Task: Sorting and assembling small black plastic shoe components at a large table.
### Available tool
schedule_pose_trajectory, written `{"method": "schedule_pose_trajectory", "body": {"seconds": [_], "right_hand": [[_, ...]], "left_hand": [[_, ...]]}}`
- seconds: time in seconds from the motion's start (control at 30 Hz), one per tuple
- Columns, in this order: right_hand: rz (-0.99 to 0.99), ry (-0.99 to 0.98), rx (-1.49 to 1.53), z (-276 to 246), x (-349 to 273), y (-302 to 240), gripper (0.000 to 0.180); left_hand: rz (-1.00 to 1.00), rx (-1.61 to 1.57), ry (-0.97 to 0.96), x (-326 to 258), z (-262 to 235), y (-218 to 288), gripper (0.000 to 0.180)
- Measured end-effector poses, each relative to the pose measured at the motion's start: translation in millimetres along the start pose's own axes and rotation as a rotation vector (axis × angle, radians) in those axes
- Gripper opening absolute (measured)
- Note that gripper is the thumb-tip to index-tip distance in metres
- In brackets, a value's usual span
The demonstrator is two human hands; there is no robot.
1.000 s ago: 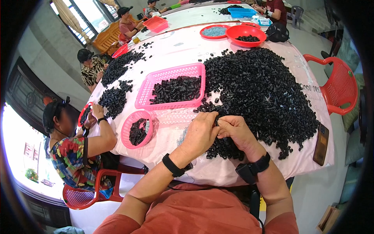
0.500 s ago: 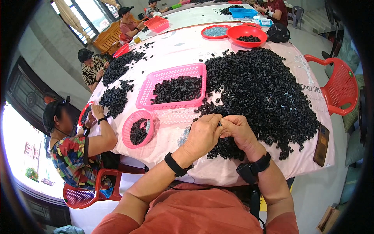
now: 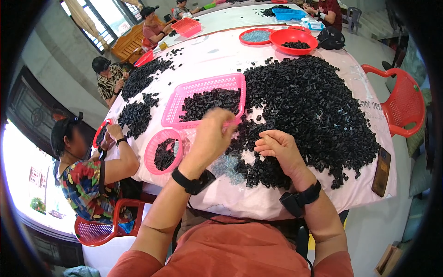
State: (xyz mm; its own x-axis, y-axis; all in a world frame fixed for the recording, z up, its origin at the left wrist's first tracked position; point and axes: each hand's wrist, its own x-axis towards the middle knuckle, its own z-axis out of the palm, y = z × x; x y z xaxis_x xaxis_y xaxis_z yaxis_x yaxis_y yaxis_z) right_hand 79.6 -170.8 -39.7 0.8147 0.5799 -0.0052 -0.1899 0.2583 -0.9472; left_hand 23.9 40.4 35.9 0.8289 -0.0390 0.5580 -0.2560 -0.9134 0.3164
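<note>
My left hand (image 3: 213, 135) is at the near edge of the pink rectangular basket (image 3: 171, 111), its fingers smeared by motion, so I cannot tell whether they hold anything. Small black plastic pieces (image 3: 210, 102) lie in that basket. Thumb and fingertips of my right hand (image 3: 279, 147) are pinched together over the near left side of a large heap of similar black pieces (image 3: 304, 106); anything between them is too small to make out. Between my wrists, small pale blue-grey bits (image 3: 227, 170) are scattered on the light pink tablecloth (image 3: 217, 199).
A round pink basket (image 3: 148, 157) with black pieces stands left of my left hand. Farther off are a red bowl (image 3: 293, 47) and a red tray of blue-grey bits (image 3: 256, 37). A phone (image 3: 381, 171) lies at the right edge. A co-worker (image 3: 94, 180) sits at the left.
My hands were together over the near edge of the heap. The left has moved away leftward and up to the rectangular basket; the right has stayed nearly in place, still pinched.
</note>
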Motion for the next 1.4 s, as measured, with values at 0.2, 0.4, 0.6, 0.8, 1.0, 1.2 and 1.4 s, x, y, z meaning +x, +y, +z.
{"method": "schedule_pose_trajectory", "body": {"seconds": [0.2,0.4,0.6,0.8,1.0,1.2,1.4], "right_hand": [[-0.022,0.026,-0.020,-3,2,4,0.024],[-0.039,-0.033,-0.124,-3,2,8,0.021],[-0.080,-0.067,-0.179,-3,1,11,0.017],[-0.208,-0.037,-0.302,0,1,15,0.014],[-0.165,-0.068,-0.289,0,-2,8,0.012],[-0.178,0.013,-0.333,0,-1,7,0.014],[-0.139,-0.044,-0.232,-3,1,8,0.016]], "left_hand": [[-0.196,-0.104,-0.559,-40,21,15,0.010],[-0.020,-0.033,-0.587,-51,26,27,0.016],[0.021,0.061,-0.511,-56,38,31,0.017],[-0.176,-0.246,-0.361,-41,29,30,0.015],[-0.296,-0.388,-0.273,-39,32,37,0.012],[-0.157,-0.198,-0.343,-52,46,26,0.015],[-0.074,-0.055,-0.422,-54,53,34,0.014]]}}
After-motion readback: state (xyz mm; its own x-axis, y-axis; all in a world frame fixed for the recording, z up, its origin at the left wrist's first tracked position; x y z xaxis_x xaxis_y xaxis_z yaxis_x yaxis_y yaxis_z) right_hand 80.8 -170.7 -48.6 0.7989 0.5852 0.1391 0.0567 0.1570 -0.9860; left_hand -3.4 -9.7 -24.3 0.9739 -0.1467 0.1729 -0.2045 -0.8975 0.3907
